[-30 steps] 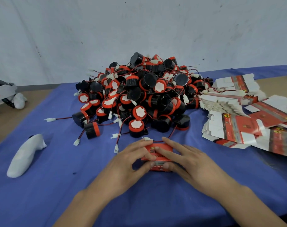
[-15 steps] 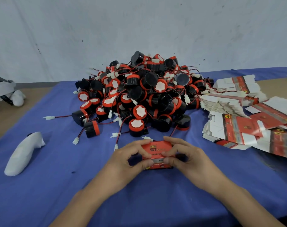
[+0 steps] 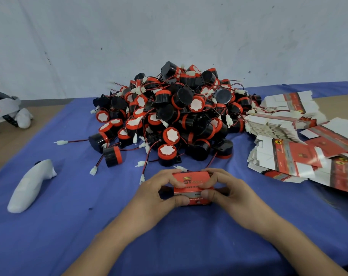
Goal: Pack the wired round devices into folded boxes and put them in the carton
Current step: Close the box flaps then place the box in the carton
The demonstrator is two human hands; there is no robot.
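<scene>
A small red folded box [image 3: 192, 187] with printed lettering sits in front of me, just above the blue cloth. My left hand [image 3: 159, 193] grips its left end, thumb on the front face and fingers curled over the top. My right hand [image 3: 227, 191] grips the right end the same way. Behind the box rises a big pile of black and red round devices [image 3: 175, 114] with red wires and white plugs. Whether a device is inside the box cannot be seen. No carton is in view.
Flat unfolded red and white boxes [image 3: 292, 154] lie stacked and fanned out at the right. A white handheld controller [image 3: 30, 185] lies at the left on the blue cloth [image 3: 69, 226]. A white headset [image 3: 4, 110] rests on the bare table at the far left. A wall stands behind.
Both hands went from pressing flat on the box to gripping its ends with curled fingers. The box has tipped up so that its printed top face shows.
</scene>
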